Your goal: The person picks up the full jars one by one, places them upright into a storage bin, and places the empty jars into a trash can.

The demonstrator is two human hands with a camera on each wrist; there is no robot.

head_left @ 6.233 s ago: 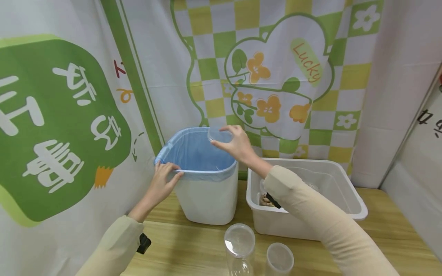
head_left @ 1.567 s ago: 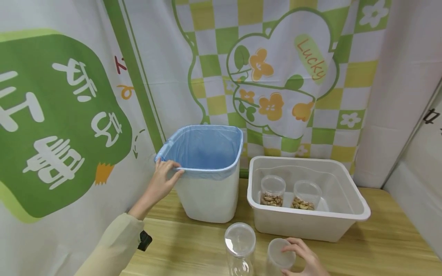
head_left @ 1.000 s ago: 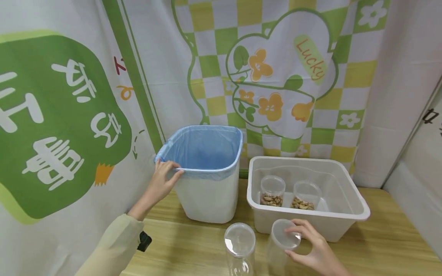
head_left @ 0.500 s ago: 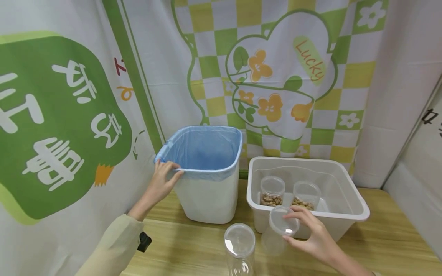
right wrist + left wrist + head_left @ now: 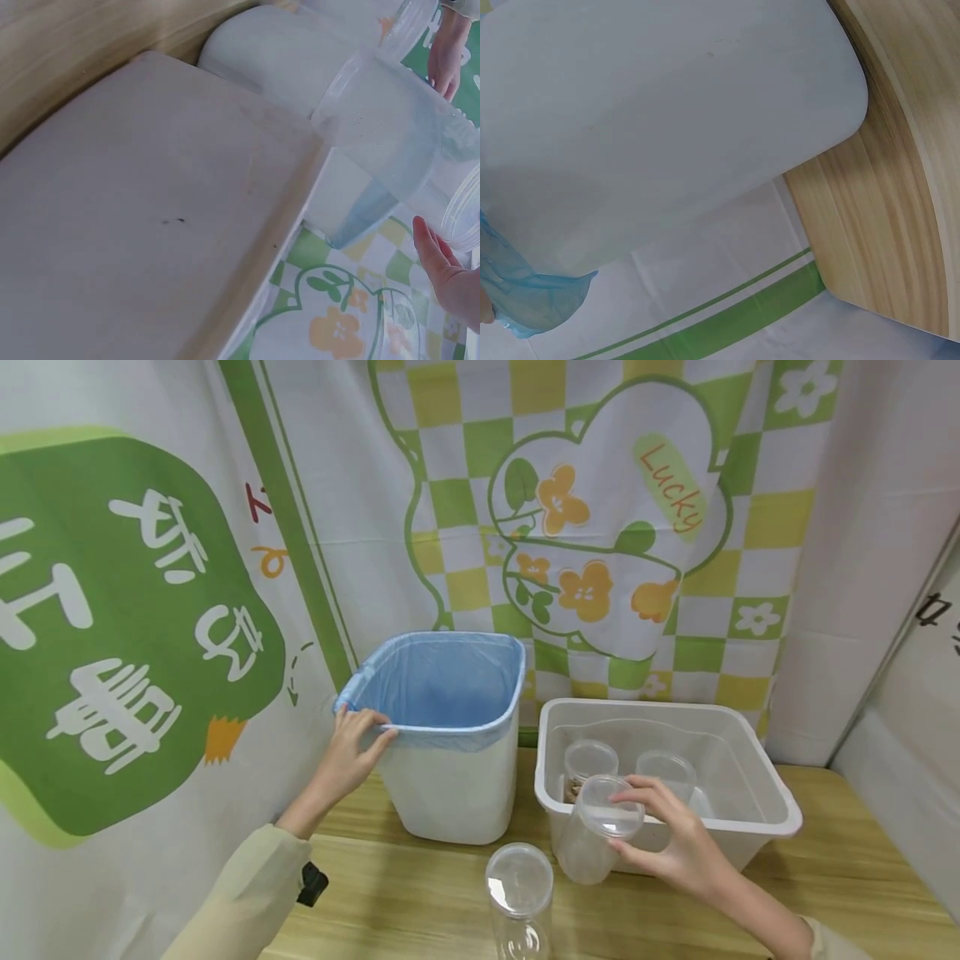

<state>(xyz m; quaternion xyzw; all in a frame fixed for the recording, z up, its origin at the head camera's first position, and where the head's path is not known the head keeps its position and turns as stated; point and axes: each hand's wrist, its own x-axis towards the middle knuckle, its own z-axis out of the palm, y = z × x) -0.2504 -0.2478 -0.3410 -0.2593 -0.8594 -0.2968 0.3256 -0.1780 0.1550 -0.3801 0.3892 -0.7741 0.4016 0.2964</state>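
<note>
My left hand grips the front-left rim of a white bin lined with a blue bag; thumb and fingers curl over the edge. My right hand holds an empty clear jar with a lid, lifted off the table and tilted, just in front of the white tub. In the right wrist view the clear jar sits above the tub's rim, with my fingertips against its lid end. The left wrist view shows only the bin wall and the blue bag's edge.
Two clear jars with nuts stand inside the tub. Another empty lidded jar stands on the wooden table near the front edge. A printed curtain hangs close behind and to the left.
My right hand picked the clear jar up from the table's front and raised it, tilted, toward the tub. The left hand stayed on the bin's rim.
</note>
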